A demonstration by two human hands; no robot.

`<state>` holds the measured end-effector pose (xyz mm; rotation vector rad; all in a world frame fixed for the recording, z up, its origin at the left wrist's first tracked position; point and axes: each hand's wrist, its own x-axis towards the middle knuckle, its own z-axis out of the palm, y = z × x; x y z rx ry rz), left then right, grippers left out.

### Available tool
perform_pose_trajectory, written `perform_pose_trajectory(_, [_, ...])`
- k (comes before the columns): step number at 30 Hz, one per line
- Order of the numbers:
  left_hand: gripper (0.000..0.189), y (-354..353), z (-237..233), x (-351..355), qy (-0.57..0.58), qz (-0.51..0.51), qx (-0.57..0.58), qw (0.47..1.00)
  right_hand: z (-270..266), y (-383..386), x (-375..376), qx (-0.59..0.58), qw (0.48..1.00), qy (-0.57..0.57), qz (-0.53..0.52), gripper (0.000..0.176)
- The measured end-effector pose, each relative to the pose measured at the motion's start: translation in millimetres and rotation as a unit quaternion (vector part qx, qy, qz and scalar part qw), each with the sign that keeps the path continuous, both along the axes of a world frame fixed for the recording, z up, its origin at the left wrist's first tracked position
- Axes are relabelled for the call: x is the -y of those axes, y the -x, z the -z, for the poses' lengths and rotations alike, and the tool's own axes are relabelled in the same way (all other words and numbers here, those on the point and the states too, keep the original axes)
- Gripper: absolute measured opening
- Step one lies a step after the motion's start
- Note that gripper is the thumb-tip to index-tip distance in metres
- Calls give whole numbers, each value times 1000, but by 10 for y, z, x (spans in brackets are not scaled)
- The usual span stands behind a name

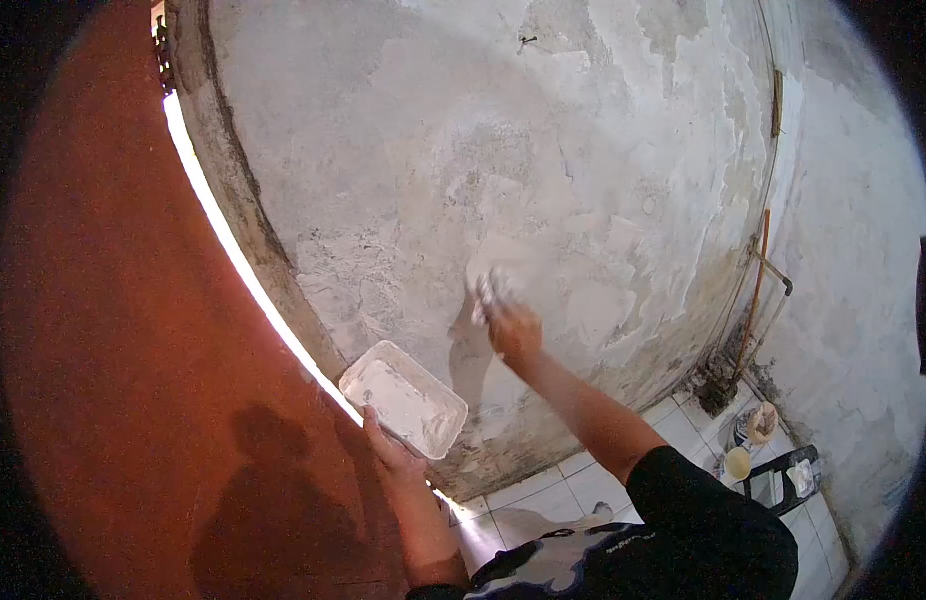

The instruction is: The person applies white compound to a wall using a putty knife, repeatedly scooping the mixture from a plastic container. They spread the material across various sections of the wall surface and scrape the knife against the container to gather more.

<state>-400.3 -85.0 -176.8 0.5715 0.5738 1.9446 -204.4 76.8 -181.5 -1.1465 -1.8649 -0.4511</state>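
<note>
My left hand [391,455] grips the near end of a white rectangular plastic tub [455,425], thumb over the rim. Pale wall putty [408,400] coats the tub's floor and sides. Against the patchy grey wall [383,150], my right hand [515,332] is closed, its arm stretched forward. Whitish smears cover its fingertips and whatever they hold; motion blur hides the kind of thing. Around this hand the wall carries lighter, smoothed patches, with rougher putty to the left.
A reddish-brown door or panel [113,330] fills the left side, with a bright gap along its edge. At lower right, a bucket [758,425], a cream cup [737,463] and a black step stool [783,482] stand on white floor tiles [528,492]. Pipes [759,290] run up the corner.
</note>
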Motion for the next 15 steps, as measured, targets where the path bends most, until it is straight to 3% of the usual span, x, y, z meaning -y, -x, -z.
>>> perform_pose_trajectory(3, [71, 80, 133, -63, 12, -28, -16, 999, 743, 149, 212, 83, 994, -9, -73, 57])
perform_pose_trajectory(6, [70, 45, -31, 69, 14, 0, 19, 1000, 730, 15, 577, 104, 990, -15, -99, 54])
perform_pose_trajectory(8, [69, 186, 187, -16, -15, -23, 0, 1000, 660, -102, 670, 52, 984, 156, -69, 44])
perform_pose_trajectory(10, [67, 306, 303, -63, -29, -59, -30, 997, 294, -272, 677, -13, 973, 227, -23, 32])
perform_pose_trajectory(11, [67, 291, 240, -14, -26, -60, -29, 997, 62, -347, 637, -101, 980, 170, -37, 22])
perform_pose_trajectory(12, [66, 242, 119, 74, -14, -47, -10, 999, -87, -415, 530, -120, 987, 107, -10, 22])
perform_pose_trajectory(13, [66, 219, 59, 121, -1, -34, 9, 999, -244, -510, 398, -160, 986, 12, -53, 30])
perform_pose_trajectory(15, [66, 234, 119, 95, -12, -22, 8, 1000, -782, -564, 358, -192, 976, -79, -62, 26])
